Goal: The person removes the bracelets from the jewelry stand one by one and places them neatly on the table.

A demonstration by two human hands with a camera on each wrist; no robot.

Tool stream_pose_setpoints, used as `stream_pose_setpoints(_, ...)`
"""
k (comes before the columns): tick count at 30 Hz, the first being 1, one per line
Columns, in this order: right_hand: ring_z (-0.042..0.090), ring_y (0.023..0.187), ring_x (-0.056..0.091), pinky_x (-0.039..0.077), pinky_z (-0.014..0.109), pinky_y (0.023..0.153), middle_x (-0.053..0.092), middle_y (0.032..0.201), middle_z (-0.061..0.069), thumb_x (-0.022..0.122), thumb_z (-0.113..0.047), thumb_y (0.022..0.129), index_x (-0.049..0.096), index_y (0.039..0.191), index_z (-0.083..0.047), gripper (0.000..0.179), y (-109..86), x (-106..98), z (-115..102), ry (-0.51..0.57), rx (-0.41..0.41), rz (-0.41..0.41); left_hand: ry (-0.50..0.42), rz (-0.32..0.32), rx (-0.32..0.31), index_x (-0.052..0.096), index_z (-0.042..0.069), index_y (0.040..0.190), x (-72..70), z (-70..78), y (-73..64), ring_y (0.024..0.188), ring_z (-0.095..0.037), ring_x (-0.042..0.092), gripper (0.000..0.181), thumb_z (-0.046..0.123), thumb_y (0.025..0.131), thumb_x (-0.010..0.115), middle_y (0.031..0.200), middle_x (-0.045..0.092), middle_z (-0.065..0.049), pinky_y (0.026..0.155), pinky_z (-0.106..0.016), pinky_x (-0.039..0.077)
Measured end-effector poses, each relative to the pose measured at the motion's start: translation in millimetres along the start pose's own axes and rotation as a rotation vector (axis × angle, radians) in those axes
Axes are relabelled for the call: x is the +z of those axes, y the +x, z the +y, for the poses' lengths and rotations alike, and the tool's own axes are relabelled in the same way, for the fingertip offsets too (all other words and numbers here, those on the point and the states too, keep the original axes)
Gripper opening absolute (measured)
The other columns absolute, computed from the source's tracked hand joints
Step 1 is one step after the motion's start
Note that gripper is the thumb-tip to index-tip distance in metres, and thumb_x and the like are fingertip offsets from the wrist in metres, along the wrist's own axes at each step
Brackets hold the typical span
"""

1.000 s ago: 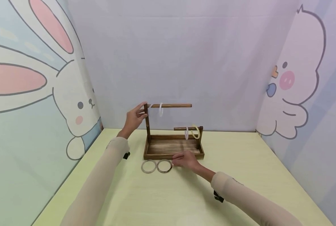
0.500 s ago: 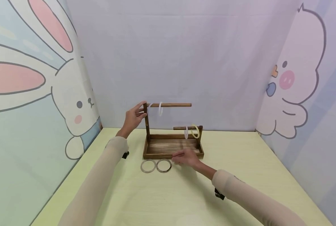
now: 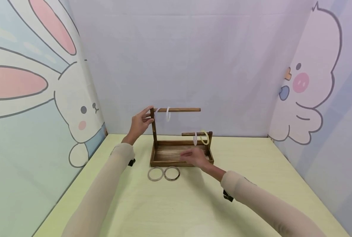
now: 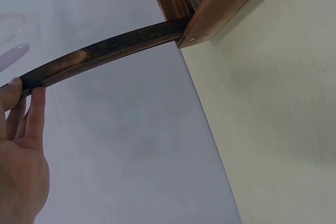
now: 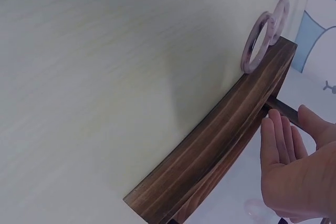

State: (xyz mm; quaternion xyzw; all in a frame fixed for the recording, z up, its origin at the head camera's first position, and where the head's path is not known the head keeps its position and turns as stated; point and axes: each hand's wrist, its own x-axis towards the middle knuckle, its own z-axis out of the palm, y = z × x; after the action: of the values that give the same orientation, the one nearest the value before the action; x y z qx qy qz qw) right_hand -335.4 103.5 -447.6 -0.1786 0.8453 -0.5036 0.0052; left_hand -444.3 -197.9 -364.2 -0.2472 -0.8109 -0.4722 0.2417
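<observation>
My left hand point(image 3: 138, 124) grips the tall post of a wooden bangle stand point(image 3: 180, 110) near its top. In the left wrist view, thumb and fingers pinch the dark post point(image 4: 105, 50) from both sides. My right hand point(image 3: 196, 157) hovers over the front of the stand's tray, fingers straight, holding nothing. On the upper bar hang a translucent bangle point(image 3: 156, 111) by the post and a white bangle point(image 3: 167, 114). The short lower bar carries a pale bangle point(image 3: 194, 139) and a yellow bangle point(image 3: 207, 138).
Two bangles lie side by side on the table before the tray: a pale greyish bangle point(image 3: 155, 180) and a dark-marked bangle point(image 3: 172, 179). The tray's front wall point(image 5: 220, 135) runs just behind them. A plain backdrop point(image 3: 235, 75) stands behind the pale yellow table point(image 3: 241, 158).
My right hand has lifted and moved forward from beside the dark-marked bangle to over the tray's front. My left hand keeps its grip on the post. The bangles have stayed put.
</observation>
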Motion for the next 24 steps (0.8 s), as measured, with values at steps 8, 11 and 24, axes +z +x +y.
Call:
stream_pose_setpoints(8, 0.027, 0.101, 0.076, 0.066, 0.038, 0.081, 0.078, 0.109, 0.013, 0.079, -0.014, 0.095, 0.079, 0.115, -0.002, 0.023, 5.8, -2, -16, -0.027, -0.065, -0.018, -0.008, 0.003, -0.015, 0.058, 0.024, 0.151, 1.0, -0.1, -0.2, 0.115, -0.038, 0.07, 0.065, -0.004, 0.095, 0.072, 0.135, 0.066, -0.022, 0.094, -0.042, 0.062)
stream_pose_setpoints(11, 0.025, 0.102, 0.075, 0.065, 0.034, 0.083, 0.078, 0.109, 0.011, 0.079, -0.015, 0.094, 0.079, 0.115, -0.004, 0.024, 9.3, -2, -20, -0.039, -0.044, -0.015, -0.01, 0.001, -0.02, 0.057, 0.024, 0.151, 1.1, 0.1, -0.1, 0.116, -0.037, 0.07, 0.064, -0.004, 0.095, 0.072, 0.136, 0.066, -0.022, 0.095, -0.042, 0.062)
stream_pose_setpoints(24, 0.026, 0.101, 0.076, 0.065, 0.038, 0.088, 0.077, 0.11, 0.016, 0.079, -0.008, 0.094, 0.076, 0.118, 0.002, 0.026, 24.9, 1, -38, 0.03, -0.065, 0.029, -0.017, -0.004, -0.04, 0.056, 0.026, 0.152, 1.2, -1.1, -0.2, 0.118, -0.036, 0.069, 0.066, -0.004, 0.095, 0.072, 0.138, 0.064, -0.021, 0.097, -0.042, 0.061)
